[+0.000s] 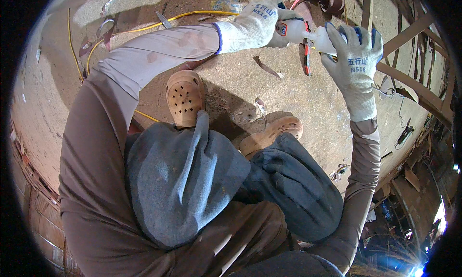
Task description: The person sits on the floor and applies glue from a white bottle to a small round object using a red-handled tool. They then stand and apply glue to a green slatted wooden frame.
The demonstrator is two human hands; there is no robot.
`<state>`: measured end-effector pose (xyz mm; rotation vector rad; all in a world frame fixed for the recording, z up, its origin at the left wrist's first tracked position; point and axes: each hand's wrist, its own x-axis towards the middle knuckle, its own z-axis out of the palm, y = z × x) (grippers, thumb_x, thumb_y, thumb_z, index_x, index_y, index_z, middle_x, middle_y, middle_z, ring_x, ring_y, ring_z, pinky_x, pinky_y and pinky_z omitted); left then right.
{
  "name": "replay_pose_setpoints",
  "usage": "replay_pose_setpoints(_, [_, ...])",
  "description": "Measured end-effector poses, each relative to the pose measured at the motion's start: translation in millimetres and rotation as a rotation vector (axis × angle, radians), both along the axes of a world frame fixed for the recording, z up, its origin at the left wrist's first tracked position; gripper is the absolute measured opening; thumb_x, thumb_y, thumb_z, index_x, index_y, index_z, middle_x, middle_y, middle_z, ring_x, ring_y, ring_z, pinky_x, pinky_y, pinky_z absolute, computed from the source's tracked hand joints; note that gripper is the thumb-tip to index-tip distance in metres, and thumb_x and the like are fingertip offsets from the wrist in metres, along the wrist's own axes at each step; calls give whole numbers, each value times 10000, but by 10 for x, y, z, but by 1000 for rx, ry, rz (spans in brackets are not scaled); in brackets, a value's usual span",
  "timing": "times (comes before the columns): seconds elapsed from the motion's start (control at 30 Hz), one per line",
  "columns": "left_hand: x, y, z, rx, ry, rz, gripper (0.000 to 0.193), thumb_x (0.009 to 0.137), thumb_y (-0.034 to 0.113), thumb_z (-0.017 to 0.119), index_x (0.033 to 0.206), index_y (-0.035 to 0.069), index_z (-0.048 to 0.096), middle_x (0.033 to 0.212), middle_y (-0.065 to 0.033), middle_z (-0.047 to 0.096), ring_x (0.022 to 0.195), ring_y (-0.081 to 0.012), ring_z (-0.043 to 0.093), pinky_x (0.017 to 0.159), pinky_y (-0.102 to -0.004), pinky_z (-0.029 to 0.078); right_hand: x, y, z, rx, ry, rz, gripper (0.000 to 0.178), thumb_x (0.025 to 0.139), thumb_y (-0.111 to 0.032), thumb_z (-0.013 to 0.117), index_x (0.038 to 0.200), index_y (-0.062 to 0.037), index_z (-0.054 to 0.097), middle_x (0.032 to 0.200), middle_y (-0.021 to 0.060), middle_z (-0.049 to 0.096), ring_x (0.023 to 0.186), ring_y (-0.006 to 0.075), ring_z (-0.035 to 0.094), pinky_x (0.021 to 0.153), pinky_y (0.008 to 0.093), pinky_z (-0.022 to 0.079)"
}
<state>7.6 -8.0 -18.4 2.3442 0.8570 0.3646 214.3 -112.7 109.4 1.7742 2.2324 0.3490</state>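
Note:
At the top of the head view, my left hand [260, 24], in a white knit glove with blue edging, is closed around a white plastic glue bottle [291, 31]. The bottle lies on its side, its narrow nozzle pointing right and its small label partly showing. My right hand [356, 60], in a matching glove, grips a white rounded plastic container [324, 42] with its thumb and fingers. Container and nozzle meet end to end; I cannot tell whether they are joined. Just below them is a thin red-and-black strip [307, 60].
A yellow cable [171, 17] crosses the dusty floor on the left. Brown curled strip material [332, 0] lies at the top. Metal bars [409, 34] stand to the right. My tan clogs [185, 99] rest below the hands, with scraps scattered around. Bright light glows at lower right.

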Motion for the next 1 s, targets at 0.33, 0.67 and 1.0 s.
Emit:
replay_pose_setpoints(0.33, [-40, 19, -28, -23, -79, -21, 609, 689, 376, 900, 1258, 246, 727, 1089, -117, 699, 969, -317, 709, 873, -416, 581, -14, 12, 9, -19, -15, -3, 710, 684, -344, 846, 1362, -291, 641, 1248, 25, 625, 1235, 282, 524, 1170, 570, 272])
replay_pose_setpoints(0.67, [-29, 23, -84, -14, -110, -21, 610, 697, 361, 898, 1269, 239, 724, 1077, -121, 700, 967, -321, 708, 865, -425, 581, -17, 13, 17, -11, -2, 4, 693, 690, -337, 829, 1355, -275, 643, 1228, 21, 632, 1227, 273, 527, 1165, 579, 279])
replay_pose_setpoints(1.0, [-25, 46, -2, -123, -1, -55, 716, 685, 487, 886, 1347, 314, 676, 1225, -126, 645, 1096, -343, 665, 957, -460, 533, -12, 9, -5, -26, -31, -11, 694, 694, -338, 829, 1360, -281, 641, 1233, 21, 626, 1232, 273, 521, 1170, 581, 273])
